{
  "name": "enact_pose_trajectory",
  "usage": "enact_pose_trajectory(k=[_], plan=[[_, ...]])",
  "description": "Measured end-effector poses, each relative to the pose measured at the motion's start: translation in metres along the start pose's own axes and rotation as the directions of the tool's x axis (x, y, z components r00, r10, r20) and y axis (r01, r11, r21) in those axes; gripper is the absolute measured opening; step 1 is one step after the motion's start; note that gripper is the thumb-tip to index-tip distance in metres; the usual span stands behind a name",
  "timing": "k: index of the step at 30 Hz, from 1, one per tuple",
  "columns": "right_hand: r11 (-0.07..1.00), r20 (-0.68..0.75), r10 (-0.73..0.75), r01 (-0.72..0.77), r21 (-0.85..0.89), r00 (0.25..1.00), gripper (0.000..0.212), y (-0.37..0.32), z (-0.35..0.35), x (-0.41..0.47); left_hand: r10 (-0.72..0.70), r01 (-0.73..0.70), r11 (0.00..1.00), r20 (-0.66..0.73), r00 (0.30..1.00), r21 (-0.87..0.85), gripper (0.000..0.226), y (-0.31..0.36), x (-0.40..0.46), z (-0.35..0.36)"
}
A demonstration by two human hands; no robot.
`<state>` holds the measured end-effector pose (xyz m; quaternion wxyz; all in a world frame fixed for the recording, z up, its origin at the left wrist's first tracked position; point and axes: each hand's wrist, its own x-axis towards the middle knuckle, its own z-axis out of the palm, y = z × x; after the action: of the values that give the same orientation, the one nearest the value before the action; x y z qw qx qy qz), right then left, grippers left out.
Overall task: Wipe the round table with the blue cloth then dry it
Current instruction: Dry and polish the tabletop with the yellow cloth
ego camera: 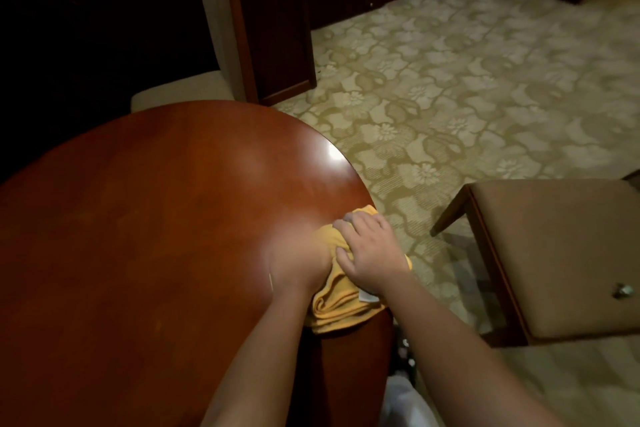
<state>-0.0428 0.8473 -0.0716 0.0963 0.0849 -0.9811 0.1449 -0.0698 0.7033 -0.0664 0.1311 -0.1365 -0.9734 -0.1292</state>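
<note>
The round table (pixel 156 218) has a glossy reddish-brown wooden top that fills the left and centre. A yellow-orange cloth (pixel 336 308) lies bunched at the table's right edge and partly hangs over it. No blue cloth is in view. My left hand (pixel 294 260) is motion-blurred on the left part of the cloth and seems to grip it with curled fingers. My right hand (pixel 372 250) lies on the cloth's right part, its thumb and fingers pinching a fold.
A cushioned wooden chair (pixel 221 45) stands behind the table. A brown upholstered stool (pixel 561 253) sits to the right on the patterned carpet (pixel 450 80). A small metallic object (pixel 621 289) lies on the stool. Dark cabinets line the back wall.
</note>
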Motion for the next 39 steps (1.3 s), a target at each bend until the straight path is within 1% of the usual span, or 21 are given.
enact_pose_trajectory(k=[4,8,12,14,17,22,25,29,34,37,39], plan=[[0.999,0.026,-0.017,0.016,0.031,1.000,0.041,0.008,0.004,0.011,-0.011,0.011,1.000,0.020,1.000,-0.006,0.022,-0.001,0.007,0.003],[0.994,0.045,-0.071,0.067,0.087,0.996,0.040,0.020,0.005,0.037,-0.108,0.110,0.993,0.053,0.993,-0.038,0.027,-0.001,0.024,0.007],[0.980,0.063,-0.168,0.160,0.121,0.984,0.041,0.036,0.011,0.081,-0.210,0.210,0.978,0.082,0.974,0.019,0.027,-0.003,0.057,0.014],[0.968,0.078,-0.225,0.213,0.134,0.971,0.040,0.044,0.014,0.102,-0.273,0.271,0.962,0.088,0.958,0.040,0.033,-0.003,0.071,0.017],[0.949,0.096,-0.286,0.267,0.169,0.954,0.040,0.053,0.018,0.126,-0.355,0.353,0.934,0.057,0.933,0.046,0.039,-0.004,0.086,0.022],[0.904,0.130,-0.400,0.368,0.216,0.907,0.040,0.062,0.027,0.168,-0.441,0.436,0.895,0.030,0.897,0.098,0.031,-0.009,0.110,0.029],[0.887,0.127,-0.435,0.400,0.229,0.892,0.039,0.064,0.034,0.193,-0.464,0.461,0.881,0.000,0.886,0.108,0.032,-0.018,0.129,0.034],[0.867,0.115,-0.472,0.436,0.242,0.874,0.040,0.064,0.043,0.229,-0.482,0.483,0.866,-0.044,0.875,0.128,0.028,-0.032,0.156,0.042],[0.829,0.143,-0.549,0.515,0.216,0.823,0.042,0.058,0.058,0.284,-0.537,0.548,0.827,-0.114,0.836,0.123,0.028,-0.054,0.190,0.048],[0.820,0.145,-0.567,0.539,0.194,0.810,0.043,0.050,0.068,0.321,-0.552,0.566,0.815,-0.131,0.824,0.124,0.029,-0.077,0.217,0.054],[0.811,0.150,-0.582,0.554,0.191,0.800,0.044,0.043,0.077,0.351,-0.581,0.595,0.795,-0.137,0.802,0.119,0.031,-0.093,0.239,0.056]])
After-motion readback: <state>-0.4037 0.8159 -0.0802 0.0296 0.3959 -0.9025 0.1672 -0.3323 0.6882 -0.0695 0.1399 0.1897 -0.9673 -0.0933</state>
